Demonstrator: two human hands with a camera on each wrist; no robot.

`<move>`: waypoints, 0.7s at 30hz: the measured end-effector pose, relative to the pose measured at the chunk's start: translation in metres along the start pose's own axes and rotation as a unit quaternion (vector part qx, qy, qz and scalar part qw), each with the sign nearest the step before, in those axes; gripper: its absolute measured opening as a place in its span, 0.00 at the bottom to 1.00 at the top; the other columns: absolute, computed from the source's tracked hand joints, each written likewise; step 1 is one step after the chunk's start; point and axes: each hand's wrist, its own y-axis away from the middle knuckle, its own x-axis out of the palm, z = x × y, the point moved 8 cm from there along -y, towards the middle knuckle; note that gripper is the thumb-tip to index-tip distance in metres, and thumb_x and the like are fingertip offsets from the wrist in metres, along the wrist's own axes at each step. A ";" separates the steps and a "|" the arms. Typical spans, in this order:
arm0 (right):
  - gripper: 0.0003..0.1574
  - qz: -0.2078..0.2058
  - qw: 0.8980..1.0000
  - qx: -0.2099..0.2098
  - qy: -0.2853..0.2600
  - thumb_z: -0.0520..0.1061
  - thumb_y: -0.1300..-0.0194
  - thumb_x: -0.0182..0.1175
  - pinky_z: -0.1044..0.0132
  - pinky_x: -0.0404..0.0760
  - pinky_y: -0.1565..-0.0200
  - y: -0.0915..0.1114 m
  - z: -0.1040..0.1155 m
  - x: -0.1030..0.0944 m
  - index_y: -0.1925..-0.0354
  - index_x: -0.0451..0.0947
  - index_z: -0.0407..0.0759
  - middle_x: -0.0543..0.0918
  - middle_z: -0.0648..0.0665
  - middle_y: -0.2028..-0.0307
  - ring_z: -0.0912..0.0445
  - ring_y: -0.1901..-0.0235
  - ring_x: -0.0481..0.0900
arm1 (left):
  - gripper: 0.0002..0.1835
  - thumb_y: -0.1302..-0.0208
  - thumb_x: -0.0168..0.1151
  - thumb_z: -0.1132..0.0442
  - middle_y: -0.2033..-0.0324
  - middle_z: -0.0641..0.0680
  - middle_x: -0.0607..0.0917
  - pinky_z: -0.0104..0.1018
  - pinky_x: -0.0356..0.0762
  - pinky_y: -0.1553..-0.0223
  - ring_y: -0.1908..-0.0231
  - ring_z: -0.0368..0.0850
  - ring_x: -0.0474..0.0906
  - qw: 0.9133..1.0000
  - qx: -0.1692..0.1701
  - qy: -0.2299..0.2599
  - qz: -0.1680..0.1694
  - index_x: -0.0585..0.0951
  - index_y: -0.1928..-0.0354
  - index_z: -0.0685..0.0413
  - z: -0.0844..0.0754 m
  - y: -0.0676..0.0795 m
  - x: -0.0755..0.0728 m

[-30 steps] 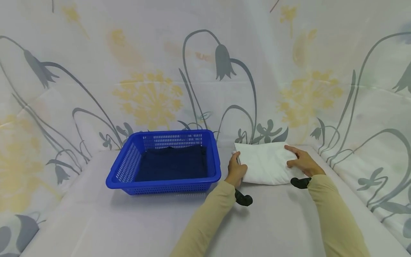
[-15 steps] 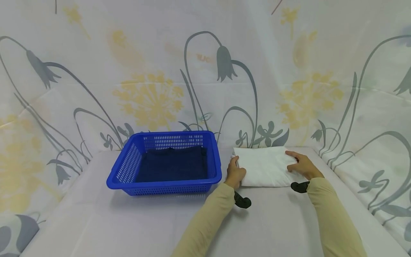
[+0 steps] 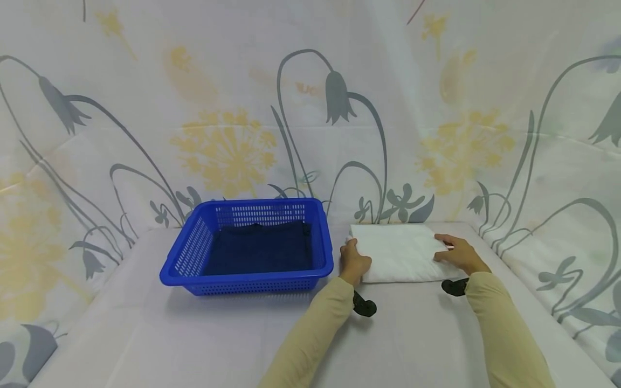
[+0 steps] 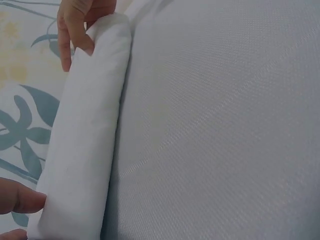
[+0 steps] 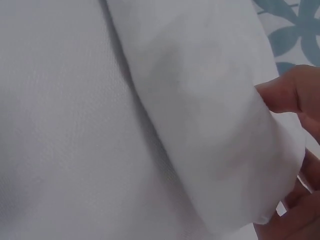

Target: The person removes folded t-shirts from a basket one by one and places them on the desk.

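A folded white cloth (image 3: 398,253) lies fairly flat on the table, right of the basket. At its left end my left hand (image 3: 356,262) grips the edge, thumb on the upper face. My right hand (image 3: 460,253) holds the opposite end; in the right wrist view its thumb (image 5: 282,95) presses on top while the other fingers curl around the end, partly hidden by the cloth. The left wrist view shows the cloth (image 4: 82,135) as a thick folded strip between both hands.
Left of the cloth, a blue perforated plastic basket (image 3: 247,279) holds dark navy folded fabric (image 3: 262,248). A pale sheet covers the table (image 3: 194,339). Behind hangs a flower-printed curtain (image 3: 310,134), close to the cloth's far edge.
The white cloth has come down a little and lies flatter, its far edge lower and its surface smoother. Both hands stay at its ends. The basket has not moved.
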 end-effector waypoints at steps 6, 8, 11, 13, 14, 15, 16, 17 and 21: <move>0.41 -0.025 0.997 -0.018 0.065 0.43 0.41 0.63 0.37 0.66 0.45 0.003 0.007 -0.004 0.34 0.64 0.28 0.65 0.20 0.39 0.29 0.43 0.68 | 0.32 0.51 0.64 0.76 0.47 0.64 0.70 0.50 0.67 0.46 0.46 0.64 0.64 1.000 0.013 -0.025 -0.009 0.75 0.39 0.60 -0.004 0.001 -0.005; 0.38 -0.034 0.995 -0.035 0.085 0.43 0.41 0.63 0.38 0.68 0.46 0.005 0.013 -0.006 0.37 0.66 0.27 0.68 0.21 0.42 0.30 0.45 0.71 | 0.32 0.52 0.66 0.75 0.46 0.64 0.70 0.50 0.66 0.47 0.47 0.64 0.64 0.999 0.022 -0.025 -0.009 0.75 0.40 0.60 -0.007 0.002 -0.007; 0.35 -0.046 0.991 -0.060 0.109 0.43 0.41 0.62 0.40 0.71 0.48 0.007 0.022 -0.009 0.39 0.68 0.27 0.72 0.23 0.44 0.31 0.47 0.72 | 0.32 0.52 0.67 0.73 0.46 0.64 0.69 0.50 0.67 0.49 0.49 0.62 0.64 0.999 0.038 -0.026 -0.004 0.75 0.40 0.60 -0.011 0.002 -0.007; 0.33 -0.053 0.989 -0.073 0.120 0.42 0.40 0.62 0.41 0.71 0.49 0.008 0.027 -0.012 0.39 0.69 0.27 0.73 0.24 0.44 0.31 0.47 0.73 | 0.32 0.52 0.68 0.72 0.45 0.64 0.70 0.50 0.68 0.49 0.49 0.62 0.64 0.998 0.047 -0.030 0.003 0.75 0.40 0.59 -0.012 0.003 -0.006; 0.33 -0.055 0.987 -0.079 0.128 0.42 0.39 0.61 0.41 0.72 0.50 0.010 0.029 -0.013 0.40 0.69 0.27 0.73 0.24 0.44 0.31 0.47 0.72 | 0.32 0.52 0.68 0.72 0.45 0.63 0.70 0.49 0.69 0.49 0.49 0.61 0.64 0.998 0.052 -0.033 0.007 0.75 0.40 0.59 -0.013 0.004 -0.006; 0.32 -0.056 0.986 -0.084 0.133 0.42 0.39 0.61 0.40 0.72 0.50 0.011 0.031 -0.014 0.40 0.70 0.27 0.73 0.24 0.44 0.31 0.47 0.72 | 0.32 0.52 0.69 0.72 0.45 0.63 0.70 0.49 0.69 0.49 0.49 0.61 0.63 0.998 0.055 -0.036 0.010 0.75 0.40 0.59 -0.013 0.004 -0.006; 0.31 -0.057 0.985 -0.091 0.138 0.41 0.38 0.61 0.40 0.72 0.51 0.012 0.034 -0.014 0.40 0.70 0.27 0.72 0.24 0.44 0.31 0.47 0.72 | 0.32 0.52 0.69 0.72 0.45 0.63 0.71 0.49 0.69 0.49 0.49 0.60 0.64 0.997 0.059 -0.037 0.012 0.75 0.40 0.59 -0.014 0.005 -0.005; 0.31 -0.056 0.984 -0.095 0.141 0.41 0.38 0.61 0.39 0.72 0.51 0.013 0.036 -0.015 0.40 0.70 0.27 0.72 0.24 0.44 0.30 0.47 0.71 | 0.32 0.52 0.69 0.72 0.45 0.62 0.71 0.49 0.69 0.49 0.49 0.60 0.64 0.997 0.064 -0.039 0.014 0.75 0.40 0.58 -0.015 0.006 -0.005; 0.29 -0.057 0.980 -0.113 0.151 0.41 0.36 0.60 0.37 0.71 0.52 0.018 0.044 -0.015 0.40 0.71 0.29 0.72 0.24 0.43 0.30 0.47 0.70 | 0.31 0.51 0.68 0.71 0.46 0.62 0.72 0.49 0.69 0.49 0.49 0.59 0.65 0.995 0.087 -0.049 0.030 0.75 0.40 0.58 -0.021 0.010 -0.006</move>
